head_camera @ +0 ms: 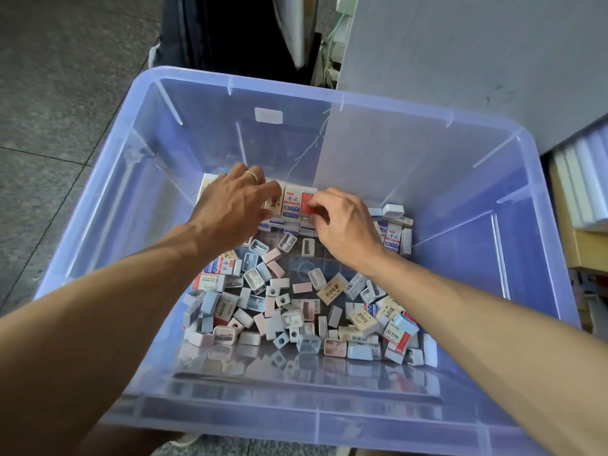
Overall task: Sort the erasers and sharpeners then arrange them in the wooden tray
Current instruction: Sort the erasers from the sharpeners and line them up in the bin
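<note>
From the head view, you reach both arms into a clear blue plastic bin (98, 199) that sits on a grey tiled floor (49, 93). Your left hand (230, 205), a ring (251, 175) on one finger, lies with its fingers spread and fairly straight over a row of erasers (291, 199) standing upright side by side against the bin's far wall. Your right hand (345, 225) pinches a red-sleeved eraser (307, 202) at the right end of that row, fingers curled round it. Nearer you, a loose heap of erasers and small pastel sharpeners (289, 311) covers the bin's bottom. A few more erasers (394, 235) lie right of your right hand. The wooden tray does not show.
</note>
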Available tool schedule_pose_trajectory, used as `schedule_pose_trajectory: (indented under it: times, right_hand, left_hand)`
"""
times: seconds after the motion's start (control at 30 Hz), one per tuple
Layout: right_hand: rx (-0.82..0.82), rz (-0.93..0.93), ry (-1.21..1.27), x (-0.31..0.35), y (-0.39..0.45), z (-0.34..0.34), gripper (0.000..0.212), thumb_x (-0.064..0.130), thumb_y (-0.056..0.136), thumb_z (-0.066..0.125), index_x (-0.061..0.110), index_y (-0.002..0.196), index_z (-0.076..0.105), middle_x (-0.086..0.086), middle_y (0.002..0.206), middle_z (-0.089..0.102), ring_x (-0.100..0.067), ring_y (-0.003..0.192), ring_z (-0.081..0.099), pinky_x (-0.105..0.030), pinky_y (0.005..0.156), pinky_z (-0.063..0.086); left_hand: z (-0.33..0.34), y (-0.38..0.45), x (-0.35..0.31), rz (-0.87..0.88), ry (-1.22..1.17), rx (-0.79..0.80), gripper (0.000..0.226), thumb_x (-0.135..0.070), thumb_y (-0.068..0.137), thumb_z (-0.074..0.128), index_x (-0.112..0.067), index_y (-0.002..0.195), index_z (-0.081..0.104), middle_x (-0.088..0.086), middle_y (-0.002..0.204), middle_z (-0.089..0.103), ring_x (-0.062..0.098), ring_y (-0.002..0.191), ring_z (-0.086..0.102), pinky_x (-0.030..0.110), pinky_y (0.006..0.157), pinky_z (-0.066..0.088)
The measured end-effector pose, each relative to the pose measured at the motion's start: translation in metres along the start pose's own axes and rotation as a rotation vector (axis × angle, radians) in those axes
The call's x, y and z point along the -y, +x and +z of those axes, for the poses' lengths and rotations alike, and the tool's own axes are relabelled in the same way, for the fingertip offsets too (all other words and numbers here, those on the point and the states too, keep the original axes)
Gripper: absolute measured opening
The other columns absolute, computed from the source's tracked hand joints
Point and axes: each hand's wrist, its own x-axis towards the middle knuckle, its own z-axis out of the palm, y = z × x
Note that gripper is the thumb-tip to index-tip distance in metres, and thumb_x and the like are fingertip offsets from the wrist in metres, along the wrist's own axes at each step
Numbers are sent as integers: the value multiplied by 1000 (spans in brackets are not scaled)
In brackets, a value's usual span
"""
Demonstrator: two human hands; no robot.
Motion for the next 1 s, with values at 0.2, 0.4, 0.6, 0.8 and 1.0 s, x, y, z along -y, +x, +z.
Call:
schedule_pose_trajectory:
  times: [0.2,0.4,0.6,0.8,1.0]
  right_hand:
    - [27,-52,-89,-1,5,-1,20,5,91,67,3,110,72,-13,101,67,-25,89,59,-29,75,46]
    - [148,-8,-144,6,9,-14,25,11,91,66,8,115,66,-9,107,65,-26,95,61,-40,81,53]
    - [443,142,-505,-3,-16,-56,14,23,89,64,11,93,60,-8,100,67,-30,93,64,-32,71,45]
    - [641,339,-648,-25,-22,-66,56,26,83,69,10,132,47,-10,134,52,-32,122,53,-38,90,46]
    - [648,311,-533,-38,-19,-59,88,33,77,78,23,149,28,-10,141,50,-33,127,48,-40,101,43]
  left_hand:
    - [0,1,-1,-3,12,5,35,-29,88,69,-18,121,62,9,114,60,27,100,49,40,75,44]
    - [-3,1,-5,-2,24,27,33,-28,88,70,-16,118,63,10,110,60,27,100,52,39,70,47]
    - [-2,-12,-23,165,-94,95,14,-23,85,67,-12,93,65,6,81,66,25,70,61,30,56,48]
    - [12,-31,-24,145,-196,645,54,-44,83,73,-26,130,54,-5,123,57,16,114,55,25,87,44]
    - [20,-28,-22,122,-185,742,84,-45,74,81,-28,144,38,-2,138,50,19,120,51,33,98,44]
